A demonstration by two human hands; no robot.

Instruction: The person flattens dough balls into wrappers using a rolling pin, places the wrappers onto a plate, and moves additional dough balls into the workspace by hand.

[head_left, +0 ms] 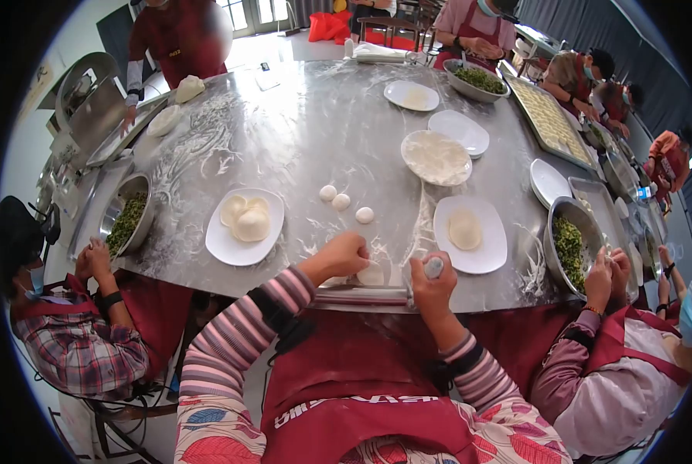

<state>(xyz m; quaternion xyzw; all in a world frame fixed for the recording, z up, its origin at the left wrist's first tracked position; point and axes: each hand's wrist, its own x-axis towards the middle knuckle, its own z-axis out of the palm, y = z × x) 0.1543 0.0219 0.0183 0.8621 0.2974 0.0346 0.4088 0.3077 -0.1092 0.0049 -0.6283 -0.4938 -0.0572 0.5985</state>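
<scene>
Near the table's front edge, a flattened dough piece [371, 273] lies between my two hands. My left hand [344, 255] is closed at its left side, fingers bent down; whether they pinch the dough's edge is hidden. My right hand [433, 280] is wrapped round a rolling pin [434, 267], whose pale end shows above the fist. Just beyond are several small dough balls, one of them [364, 215] nearest my hands. A white plate [216, 241] with stacked dough wrappers stands at the left, and another plate [491, 257] with wrappers at the right.
A bowl of flour [436, 158] stands beyond the right plate. Metal bowls of green filling sit at the left [126, 224] and right [569, 246], each beside a seated person's hands. A tray of dumplings [551, 124] lies at the back right, near other people.
</scene>
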